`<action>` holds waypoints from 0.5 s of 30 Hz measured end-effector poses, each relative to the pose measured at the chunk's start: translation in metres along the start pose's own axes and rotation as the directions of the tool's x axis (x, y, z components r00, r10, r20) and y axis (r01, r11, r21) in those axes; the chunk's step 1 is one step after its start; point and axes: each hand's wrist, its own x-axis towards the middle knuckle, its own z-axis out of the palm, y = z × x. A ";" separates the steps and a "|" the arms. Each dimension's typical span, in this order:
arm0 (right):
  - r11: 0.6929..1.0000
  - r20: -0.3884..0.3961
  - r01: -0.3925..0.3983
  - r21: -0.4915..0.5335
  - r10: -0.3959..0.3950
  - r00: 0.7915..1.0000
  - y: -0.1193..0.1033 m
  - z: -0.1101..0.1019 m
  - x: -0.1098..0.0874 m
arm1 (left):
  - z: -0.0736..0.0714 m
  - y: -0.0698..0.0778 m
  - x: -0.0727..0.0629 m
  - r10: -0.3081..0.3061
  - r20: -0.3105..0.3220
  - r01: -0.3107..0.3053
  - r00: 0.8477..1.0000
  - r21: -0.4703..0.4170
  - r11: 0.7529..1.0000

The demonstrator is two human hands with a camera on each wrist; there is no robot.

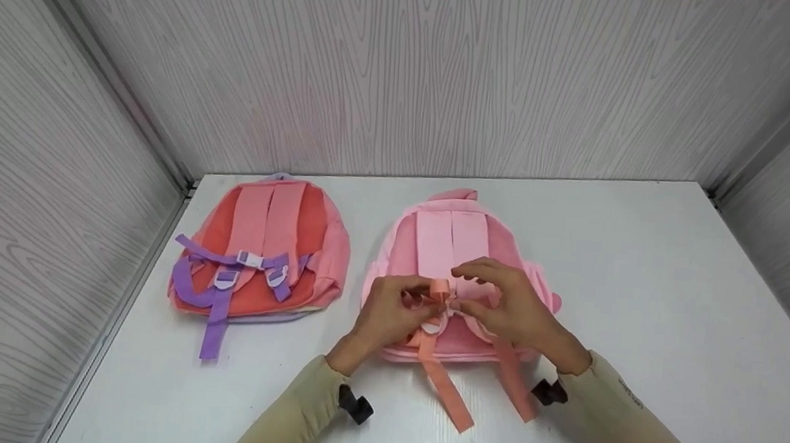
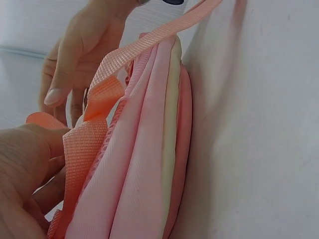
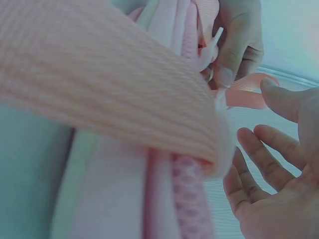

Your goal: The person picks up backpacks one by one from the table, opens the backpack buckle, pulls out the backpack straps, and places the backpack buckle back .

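Note:
A pink backpack [image 1: 432, 238] lies on the table with its shoulder-strap side up. My left hand [image 1: 392, 315] pinches an orange strap [image 3: 246, 97] by its white buckle, and a short loop of the strap stands up from the fingers. Across from it, my right hand [image 1: 510, 309] is held with fingers spread and its thumb right at the strap loop. In the right wrist view the palm [image 3: 284, 209] shows nothing gripped. Two orange strap ends [image 1: 451, 396] trail off the backpack's bottom onto the table. The fingers partly hide the buckle.
To the left lies a coral and red backpack [image 1: 317, 244] with purple straps [image 1: 216, 327] and white buckles [image 1: 250, 259]. A white table [image 1: 666, 324] bears both bags. Grey wood-grain panels [image 1: 419, 77] stand behind and at both sides.

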 end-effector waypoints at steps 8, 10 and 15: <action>0.997 0.032 0.072 -0.041 -0.070 0.997 -0.015 0.000 0.012 | -0.002 -0.001 0.000 0.024 -0.004 -0.024 1.000 0.001 1.000; 0.996 0.044 0.067 -0.059 -0.064 0.997 -0.016 0.002 0.014 | -0.001 -0.002 0.000 0.020 -0.007 -0.020 1.000 0.002 1.000; 0.995 0.068 0.066 -0.072 -0.061 0.996 -0.018 0.007 0.017 | -0.001 -0.002 0.000 0.024 -0.009 -0.023 1.000 0.017 1.000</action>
